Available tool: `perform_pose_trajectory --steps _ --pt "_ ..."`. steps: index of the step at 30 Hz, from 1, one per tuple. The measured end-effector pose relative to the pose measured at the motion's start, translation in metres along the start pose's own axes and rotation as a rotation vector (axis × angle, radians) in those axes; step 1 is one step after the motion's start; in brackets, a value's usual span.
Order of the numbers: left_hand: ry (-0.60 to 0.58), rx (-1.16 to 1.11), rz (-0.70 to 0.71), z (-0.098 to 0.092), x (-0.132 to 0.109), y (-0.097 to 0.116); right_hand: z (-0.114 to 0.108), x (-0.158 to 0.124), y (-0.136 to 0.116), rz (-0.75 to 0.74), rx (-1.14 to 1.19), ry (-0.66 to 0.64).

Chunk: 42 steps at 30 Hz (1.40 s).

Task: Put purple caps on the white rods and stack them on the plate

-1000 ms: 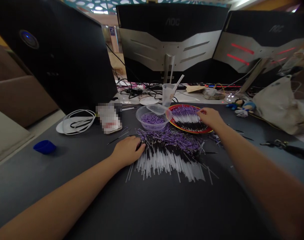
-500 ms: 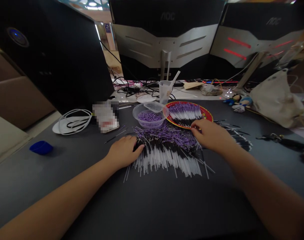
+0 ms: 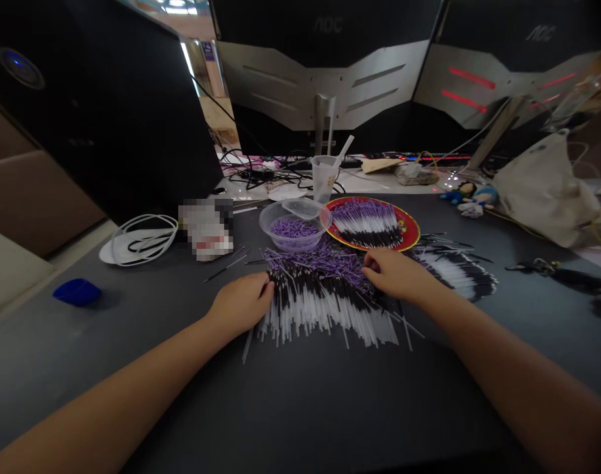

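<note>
A pile of thin black sticks with clear-white ends (image 3: 320, 313) lies fanned on the desk in front of me. My left hand (image 3: 241, 299) rests at the pile's left edge, thumb and fingers closed together; what they hold, if anything, is hidden. Just behind the sticks are loose thin purple pieces (image 3: 337, 263). Over their right side my right hand (image 3: 393, 273) has its fingers curled in a pinch, and I cannot make out anything in it. A clear plastic bowl (image 3: 268, 230) contains more purple pieces. Assembled purple, white and black sticks (image 3: 366, 220) lie in rows on a red plate (image 3: 411, 230).
To the right lies another batch of sticks (image 3: 458, 273), beyond it keys (image 3: 542, 268). A plastic cup (image 3: 324, 178) stands behind the bowl. At left are a blue cap-like object (image 3: 77, 292), a coiled white cable (image 3: 142, 240) and a black computer case (image 3: 112, 118). Monitors (image 3: 324, 79) stand behind.
My right hand has moved from the red plate's front edge down and left to the loose purple pieces. My left hand's thumb has drawn in against its fingers.
</note>
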<state>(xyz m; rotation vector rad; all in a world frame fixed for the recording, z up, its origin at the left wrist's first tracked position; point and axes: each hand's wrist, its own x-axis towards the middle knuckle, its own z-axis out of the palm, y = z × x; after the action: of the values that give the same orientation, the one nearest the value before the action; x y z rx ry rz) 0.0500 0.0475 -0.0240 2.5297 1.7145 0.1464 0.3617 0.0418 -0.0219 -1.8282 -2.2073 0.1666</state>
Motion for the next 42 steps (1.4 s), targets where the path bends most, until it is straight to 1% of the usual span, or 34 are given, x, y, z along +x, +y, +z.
perform_pose_trajectory --steps 3,7,18,23,26,29,31,33,36,38,42 --pt "0.013 -0.029 -0.007 0.000 0.000 -0.001 0.002 0.001 0.002 -0.011 0.035 0.004" --pt "-0.013 -0.035 -0.042 -0.002 0.000 0.001 0.001 0.001 0.005 -0.009 0.072 0.005" --pt "-0.018 0.005 -0.025 -0.005 -0.001 0.005 -0.004 0.000 0.003 -0.015 0.072 0.036" --pt "-0.017 0.024 -0.040 -0.006 0.000 0.007 -0.008 0.001 0.002 -0.025 0.128 0.136" --pt "-0.009 0.027 -0.053 -0.005 0.000 0.007 -0.013 0.000 -0.001 -0.004 0.181 0.227" --pt "-0.001 -0.013 -0.059 -0.003 0.000 0.005 -0.017 -0.002 -0.005 0.021 0.221 0.325" --pt "0.014 -0.053 -0.075 -0.002 0.000 0.004 -0.017 -0.003 -0.006 0.041 0.272 0.355" --pt "0.042 -0.103 -0.086 -0.001 0.001 0.003 -0.014 -0.003 -0.006 0.072 0.380 0.347" --pt "0.094 -0.198 -0.071 0.001 0.001 0.003 -0.009 -0.002 -0.006 0.103 0.525 0.290" --pt "0.124 -0.262 -0.050 0.002 0.001 0.003 -0.007 -0.002 -0.007 0.094 0.522 0.257" --pt "0.179 -0.379 0.008 0.004 0.001 0.003 -0.007 -0.004 -0.012 0.072 0.503 0.237"
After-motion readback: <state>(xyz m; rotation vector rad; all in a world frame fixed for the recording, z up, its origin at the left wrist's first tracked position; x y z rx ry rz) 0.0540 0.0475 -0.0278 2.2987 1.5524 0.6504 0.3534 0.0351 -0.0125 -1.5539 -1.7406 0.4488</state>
